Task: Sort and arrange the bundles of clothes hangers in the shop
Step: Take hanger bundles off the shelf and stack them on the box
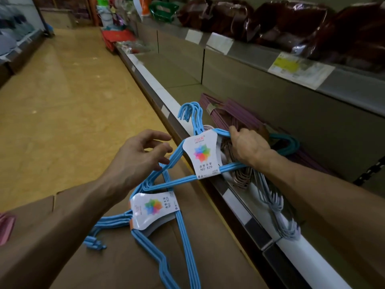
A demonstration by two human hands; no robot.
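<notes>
At the shelf edge (239, 197), right hand (249, 146) grips a blue hanger bundle (205, 157); left hand (138, 157), fingers spread, touches its lower corner.

A dim shop aisle with a tan polished floor (68, 97) runs between a long grey metal shelf unit (260, 113) on the right and another display (18, 38) on the left.

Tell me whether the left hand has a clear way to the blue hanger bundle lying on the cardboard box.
Probably yes. The left hand is open and holds nothing, and the lower blue bundle lies uncovered on the cardboard box just below it. Only the upper blue bundle, gripped by the right hand, crosses its top.
</notes>
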